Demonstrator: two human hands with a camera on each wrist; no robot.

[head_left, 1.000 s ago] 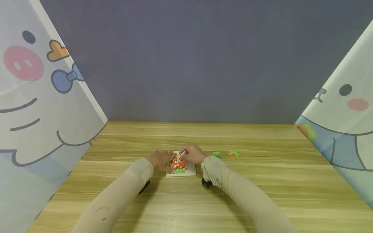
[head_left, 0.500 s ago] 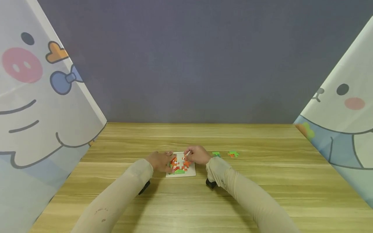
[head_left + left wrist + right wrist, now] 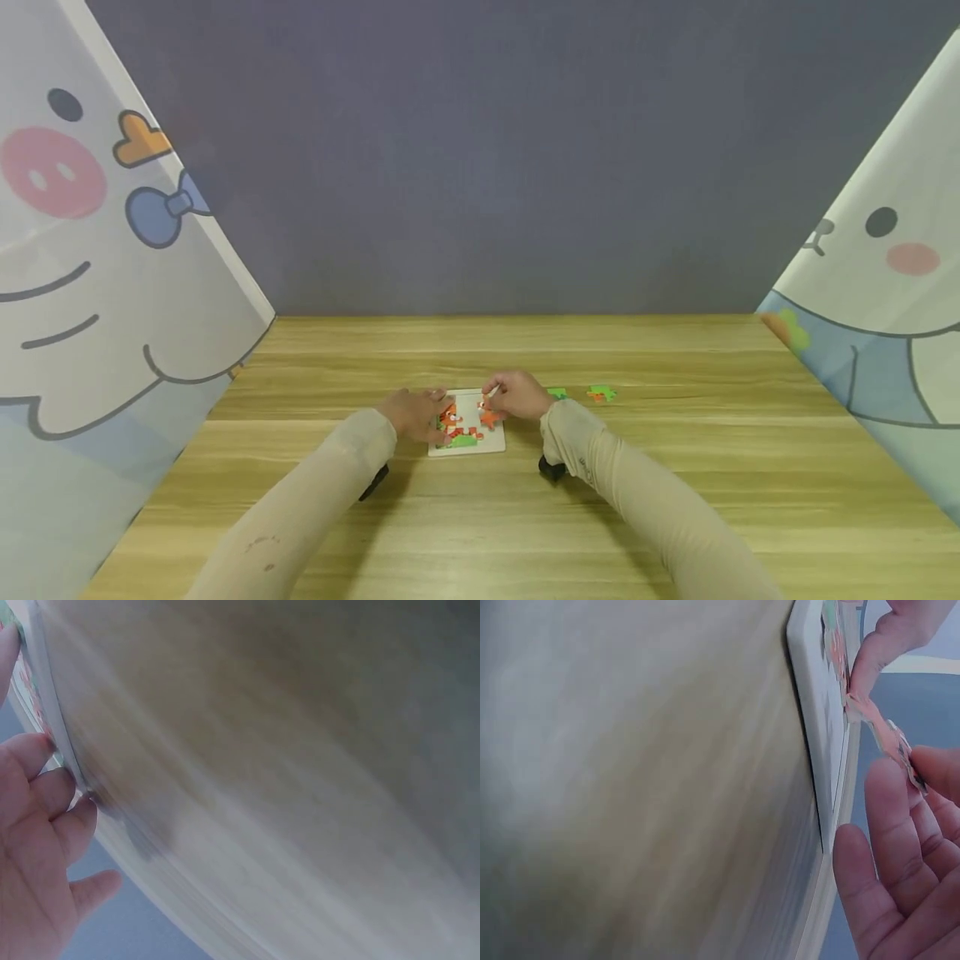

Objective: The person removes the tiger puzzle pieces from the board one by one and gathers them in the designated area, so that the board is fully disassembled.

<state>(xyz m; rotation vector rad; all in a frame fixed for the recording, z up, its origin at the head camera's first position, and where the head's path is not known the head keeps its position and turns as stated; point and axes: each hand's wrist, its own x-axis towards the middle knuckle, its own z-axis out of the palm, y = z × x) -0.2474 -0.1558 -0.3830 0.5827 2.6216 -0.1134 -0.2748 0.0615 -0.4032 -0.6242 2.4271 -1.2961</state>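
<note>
Over the board [image 3: 489,447], the right hand [image 3: 522,395] pinches an orange piece [image 3: 491,417], long axis slanting down from the grip; the left hand [image 3: 411,414] lies spread.

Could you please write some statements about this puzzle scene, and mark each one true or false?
1. The right hand pinches an orange puzzle part. True.
2. The left hand touches the white board. True.
3. The board is completely filled with pieces. False: some of its white surface is bare.
4. Two loose pieces lie on the table, to the right of the board. True.
5. The table is plain black. False: it has a yellowish wood-grain look.
6. The person wears gloves. False: both hands are bare.
</note>
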